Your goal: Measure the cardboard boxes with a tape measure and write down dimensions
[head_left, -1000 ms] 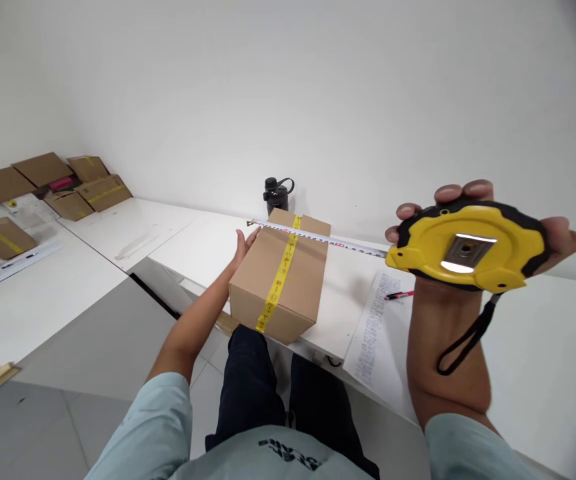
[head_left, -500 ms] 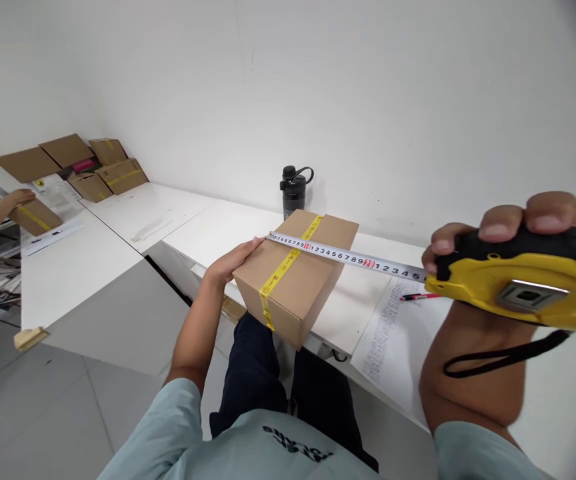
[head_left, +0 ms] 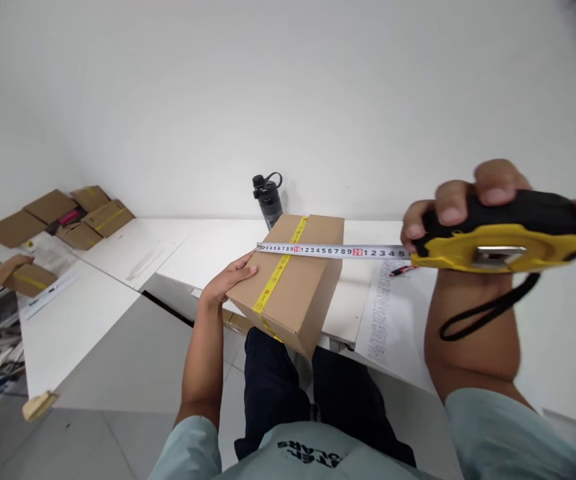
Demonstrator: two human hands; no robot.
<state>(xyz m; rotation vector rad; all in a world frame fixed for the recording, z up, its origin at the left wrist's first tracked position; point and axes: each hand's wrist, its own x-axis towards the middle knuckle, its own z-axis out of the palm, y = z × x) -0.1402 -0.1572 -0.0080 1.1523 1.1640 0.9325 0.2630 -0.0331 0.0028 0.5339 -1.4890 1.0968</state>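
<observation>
A brown cardboard box (head_left: 301,287) with yellow printed tape across its top sits tilted at the table's near edge, partly over my legs. My left hand (head_left: 231,277) grips its left side, thumb on top; the fingers under the edge are hidden. Up at the right, my right hand (head_left: 461,200) is closed round a yellow and black tape measure (head_left: 448,248), its black wrist strap hanging below. The pulled-out blade (head_left: 328,251) runs straight across the box top, past the 20 mark, with its end at the left edge near my left fingertips.
A black bottle (head_left: 268,200) stands behind the box by the wall. Right of the box lie a written sheet (head_left: 393,333) and a red and black pen (head_left: 403,271). At the far left, another person's hand (head_left: 15,262) is on a small box, near several cardboard boxes (head_left: 108,219).
The view has shifted and tilted. My left thumb now lies on the box top, and the blade looks more level. The tape measure appears further left in view, still in my right hand.
</observation>
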